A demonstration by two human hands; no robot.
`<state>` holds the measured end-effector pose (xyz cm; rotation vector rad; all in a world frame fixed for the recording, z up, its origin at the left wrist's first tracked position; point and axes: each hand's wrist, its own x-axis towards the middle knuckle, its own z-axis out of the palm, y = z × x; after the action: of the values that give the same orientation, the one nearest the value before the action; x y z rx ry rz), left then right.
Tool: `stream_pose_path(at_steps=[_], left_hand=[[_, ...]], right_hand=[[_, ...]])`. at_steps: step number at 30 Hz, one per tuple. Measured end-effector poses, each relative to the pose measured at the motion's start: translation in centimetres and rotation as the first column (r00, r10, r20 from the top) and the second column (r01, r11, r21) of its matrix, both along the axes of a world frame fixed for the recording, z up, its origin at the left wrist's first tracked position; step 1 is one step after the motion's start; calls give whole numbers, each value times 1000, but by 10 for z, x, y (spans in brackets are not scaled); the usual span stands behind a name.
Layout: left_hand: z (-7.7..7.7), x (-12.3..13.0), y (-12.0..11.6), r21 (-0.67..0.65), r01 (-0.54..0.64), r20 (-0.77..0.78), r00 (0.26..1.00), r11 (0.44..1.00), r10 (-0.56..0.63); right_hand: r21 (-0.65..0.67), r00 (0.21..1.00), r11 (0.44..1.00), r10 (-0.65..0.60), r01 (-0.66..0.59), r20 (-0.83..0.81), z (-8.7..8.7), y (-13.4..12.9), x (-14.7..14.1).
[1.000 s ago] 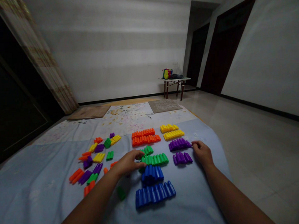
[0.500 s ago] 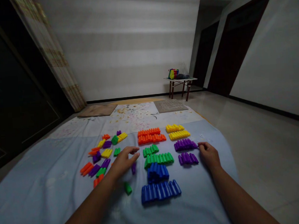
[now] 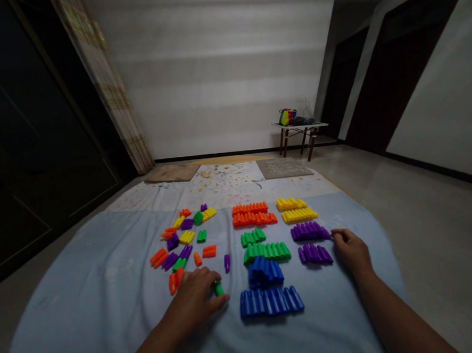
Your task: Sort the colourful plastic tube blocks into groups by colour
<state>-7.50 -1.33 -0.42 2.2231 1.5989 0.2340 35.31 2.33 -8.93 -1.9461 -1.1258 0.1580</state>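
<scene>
My left hand (image 3: 199,296) is low over the cloth, thumb and fingers closed around a small green plastic piece (image 3: 219,288), partly hidden by the fingers. Just beyond it lie a single purple piece (image 3: 227,263) and a single orange piece (image 3: 198,259). On the right, my right hand (image 3: 350,250) rests on the cloth with its fingertips pinched on the right end of a purple row (image 3: 309,231). A shorter purple row (image 3: 315,254) lies nearer. Between my hands are blue rows (image 3: 271,302), green rows (image 3: 267,252) and orange rows (image 3: 254,218) of joined bullet-shaped pieces.
Mixed coloured pieces, among them a yellow cluster (image 3: 187,237), lie scattered at the left. Yellow rows (image 3: 299,215) lie at the back right. A brown mat (image 3: 174,173) and a grey mat (image 3: 284,167) are at the table's far edge. A small side table (image 3: 300,125) stands by the wall.
My left hand has come back toward me and closed on the green piece, uncovering orange pieces. My right hand stays at the purple row. The whole view has shifted, with things appearing further right.
</scene>
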Motion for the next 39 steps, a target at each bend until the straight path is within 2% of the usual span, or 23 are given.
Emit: stream_pose_path(at_steps=[4, 8, 11, 17, 20, 23, 29, 39], left_hand=[[2, 4, -1, -18, 27, -13, 1000, 999, -27], [-11, -4, 17, 101, -12, 5, 1000, 995, 12], [-16, -9, 43, 181, -113, 5, 993, 977, 114], [-7, -11, 116, 306, -360, -9, 925, 881, 380], [-8, -9, 147, 331, -396, -42, 901, 856, 432], [-14, -7, 166, 326, -397, -86, 891, 858, 445], [-22, -13, 178, 317, -373, -166, 883, 872, 438], [-17, -23, 164, 328, -320, -215, 891, 889, 400]], right_hand=[[-28, 1000, 1000, 2, -2, 6, -1, 0, 2], [-57, 1000, 998, 6, -5, 20, -1, 0, 3], [-60, 1000, 998, 5, -4, 12, 1, 1, 2], [-37, 1000, 999, -3, 3, 7, 0, 1, -1], [-39, 1000, 999, 2, -1, 17, 0, 2, -2], [-40, 1000, 999, -3, 4, 29, 0, 2, -3], [-25, 999, 1000, 3, -2, 32, 0, 3, -4], [-4, 1000, 1000, 10, -10, 11, 2, 3, -5]])
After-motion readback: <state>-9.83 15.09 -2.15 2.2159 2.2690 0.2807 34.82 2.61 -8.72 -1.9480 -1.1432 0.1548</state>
